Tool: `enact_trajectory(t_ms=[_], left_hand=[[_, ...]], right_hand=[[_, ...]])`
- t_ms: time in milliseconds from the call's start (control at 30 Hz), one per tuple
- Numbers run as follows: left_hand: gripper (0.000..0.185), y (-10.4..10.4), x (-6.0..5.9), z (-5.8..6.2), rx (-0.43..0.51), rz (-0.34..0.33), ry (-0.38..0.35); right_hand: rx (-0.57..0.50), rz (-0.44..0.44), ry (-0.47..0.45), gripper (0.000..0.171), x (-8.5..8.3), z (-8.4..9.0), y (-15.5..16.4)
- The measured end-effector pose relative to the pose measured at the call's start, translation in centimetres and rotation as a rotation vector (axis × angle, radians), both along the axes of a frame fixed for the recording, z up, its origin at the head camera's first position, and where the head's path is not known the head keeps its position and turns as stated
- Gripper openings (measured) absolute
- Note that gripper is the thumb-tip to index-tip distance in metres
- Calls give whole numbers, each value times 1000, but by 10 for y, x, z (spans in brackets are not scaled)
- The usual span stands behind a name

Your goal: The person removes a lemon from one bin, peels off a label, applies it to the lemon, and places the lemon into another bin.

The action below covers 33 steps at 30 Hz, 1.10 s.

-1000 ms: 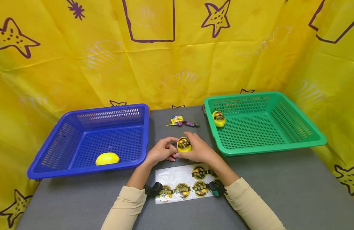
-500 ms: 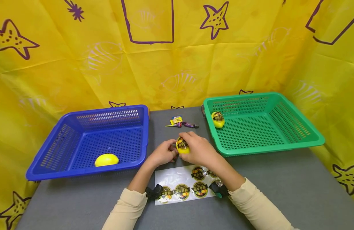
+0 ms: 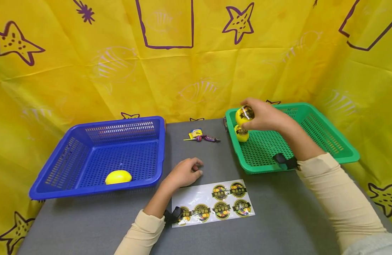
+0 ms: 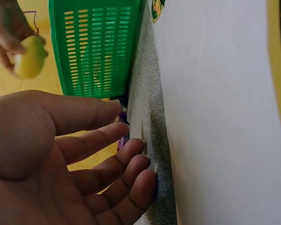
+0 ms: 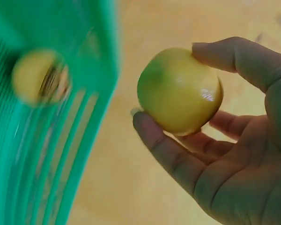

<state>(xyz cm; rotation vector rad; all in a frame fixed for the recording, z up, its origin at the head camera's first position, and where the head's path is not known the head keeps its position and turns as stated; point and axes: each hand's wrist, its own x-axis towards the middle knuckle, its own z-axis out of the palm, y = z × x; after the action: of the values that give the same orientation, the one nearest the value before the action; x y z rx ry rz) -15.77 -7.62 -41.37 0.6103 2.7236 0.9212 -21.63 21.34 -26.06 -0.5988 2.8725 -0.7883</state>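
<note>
My right hand holds a yellow lemon between thumb and fingers, above the left side of the green basket. A round black-and-gold sticker shows on that lemon in the head view. Just below it, a second stickered lemon lies in the green basket. My left hand rests on the grey table at the back edge of the sticker sheet, its fingers loosely bent around nothing. In the left wrist view its palm and fingers show with nothing in them.
At the left stands a blue basket with one plain lemon inside. Several wrapped sweets, one a lollipop, lie between the baskets. A yellow patterned cloth hangs behind the table.
The right hand has carried the stickered lemon from beside the left hand, up and right, to over the green basket. The left hand has let go of it and lowered to the table.
</note>
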Motion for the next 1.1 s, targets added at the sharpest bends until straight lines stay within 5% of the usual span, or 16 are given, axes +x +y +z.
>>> enact_trajectory(t_ms=[133,367,467,633,1100], left_hand=[[26,0,0,0,0,14,-5],[25,-2,0,-2,-6,14,12],[24,-2,0,-4,-4,3,19],[20,-1,-1,-3,9,-9,22],[20,0,0,-3,3,-24,25]], right_hand=[[74,-49,-56,64,-30,-8,29],[123,-135,-384,64,-62,-52,50],[161,-136,-442,67,-68,-70,52],[229,-135,-428,69,-71,-85,48],[265,-141,-289,71,-72,-91,45]])
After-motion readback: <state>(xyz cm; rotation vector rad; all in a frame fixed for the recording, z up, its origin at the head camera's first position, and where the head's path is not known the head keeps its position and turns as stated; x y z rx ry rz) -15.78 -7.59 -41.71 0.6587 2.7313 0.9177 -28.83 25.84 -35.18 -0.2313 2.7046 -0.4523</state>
